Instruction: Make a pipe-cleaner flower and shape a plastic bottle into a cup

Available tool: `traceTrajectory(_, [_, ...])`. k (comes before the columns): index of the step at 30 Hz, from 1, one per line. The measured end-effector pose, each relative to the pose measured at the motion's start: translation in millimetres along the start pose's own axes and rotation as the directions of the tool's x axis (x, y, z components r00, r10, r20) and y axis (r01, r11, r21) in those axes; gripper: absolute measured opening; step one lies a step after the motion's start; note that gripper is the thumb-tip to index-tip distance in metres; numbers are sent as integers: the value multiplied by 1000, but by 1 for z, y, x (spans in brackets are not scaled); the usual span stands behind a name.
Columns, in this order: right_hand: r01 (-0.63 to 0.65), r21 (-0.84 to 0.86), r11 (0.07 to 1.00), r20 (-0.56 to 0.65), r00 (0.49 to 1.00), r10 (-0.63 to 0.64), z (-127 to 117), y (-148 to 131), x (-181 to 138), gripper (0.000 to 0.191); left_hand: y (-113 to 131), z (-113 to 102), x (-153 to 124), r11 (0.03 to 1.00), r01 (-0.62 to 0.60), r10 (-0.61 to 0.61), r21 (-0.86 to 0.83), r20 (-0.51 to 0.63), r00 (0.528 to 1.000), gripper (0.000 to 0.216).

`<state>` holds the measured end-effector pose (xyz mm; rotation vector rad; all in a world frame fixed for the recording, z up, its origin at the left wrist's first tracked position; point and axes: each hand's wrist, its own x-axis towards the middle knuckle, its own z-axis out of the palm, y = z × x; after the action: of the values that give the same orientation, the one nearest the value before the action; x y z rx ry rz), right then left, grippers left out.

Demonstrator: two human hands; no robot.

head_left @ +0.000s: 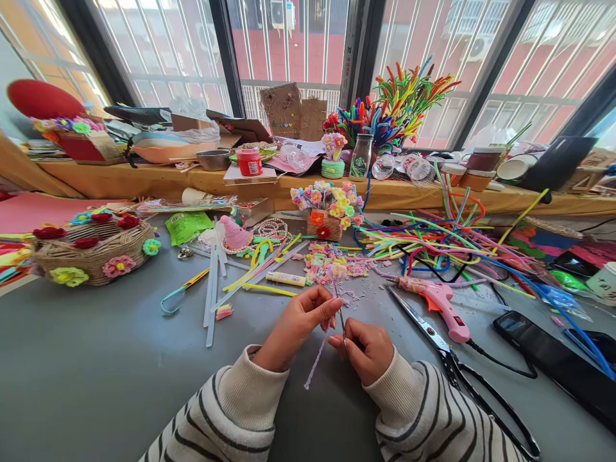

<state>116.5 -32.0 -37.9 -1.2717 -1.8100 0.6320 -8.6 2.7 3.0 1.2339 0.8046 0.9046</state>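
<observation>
My left hand [305, 323] is closed, thumb and fingers pinching a pipe cleaner flower by its stem. The flower's pale pink and yellow head [337, 269] stands up above the fingertips. Its lavender stem [316, 364] hangs below them at a slant. My right hand [368, 350] is closed just to the right, gripping a thin dark wire-like piece [342, 324] that runs up to the left fingertips. What kind of piece it is cannot be made out. Just beyond the hands lie pink and yellow pipe cleaner clippings [323, 260].
Large black-handled scissors [436, 337] lie open at right, beside a pink glue gun [440, 301] and a black phone [553, 359]. Clear glue sticks [212, 295] are at left. A flowered basket [96, 256], a flower box [323, 224] and loose pipe cleaners [423, 240] stand behind.
</observation>
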Motion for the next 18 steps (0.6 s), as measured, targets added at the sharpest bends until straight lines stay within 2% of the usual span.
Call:
traceTrajectory(7, [-48,25,999,62,997,46,-4,-7,1,35,2,0,-1,1000,-1,1,-8,-2,1000,19])
traceTrajectory(18, [-16,18,1000,-13,1000,16,-1,-2,0,37,1,0,-1,1000,-16,16,-8,-9,1000,18])
